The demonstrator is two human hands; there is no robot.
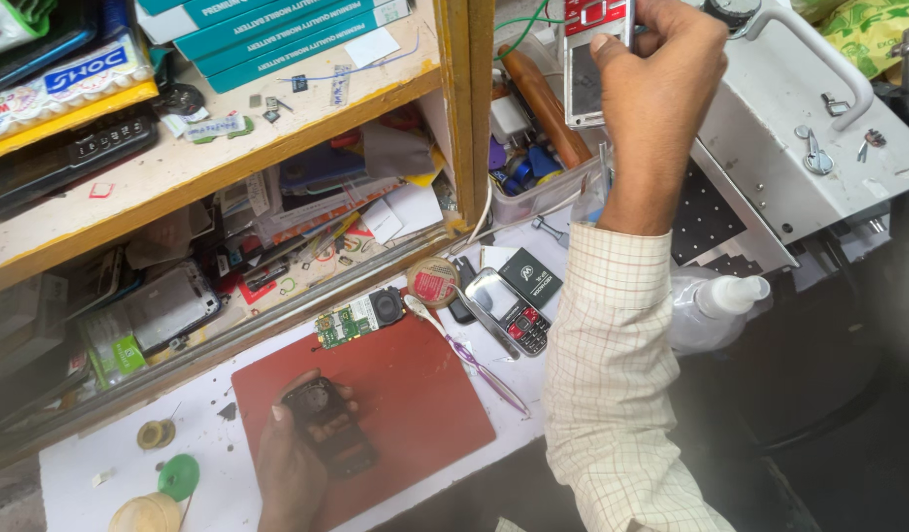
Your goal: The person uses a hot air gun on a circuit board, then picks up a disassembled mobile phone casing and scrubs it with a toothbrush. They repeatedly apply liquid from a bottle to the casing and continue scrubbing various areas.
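Note:
My left hand [289,463] rests on the red work mat [415,394] and grips a dark phone body [328,426] with its inner parts exposed. My right hand [661,89], in a checked sleeve, is raised at the top of the view and holds a red and white phone front cover [594,49] upright. A green circuit board [351,318] with a black round speaker lies at the mat's far edge. A purple-handled tool [469,357] lies across the mat's right corner.
A small keypad phone [511,310], a round tin [432,283] and a dark card lie beyond the mat. A clear tray [543,187] holds tools. Cluttered wooden shelves [228,158] stand at left, a grey machine [799,128] at right, a white bottle [715,307] below it.

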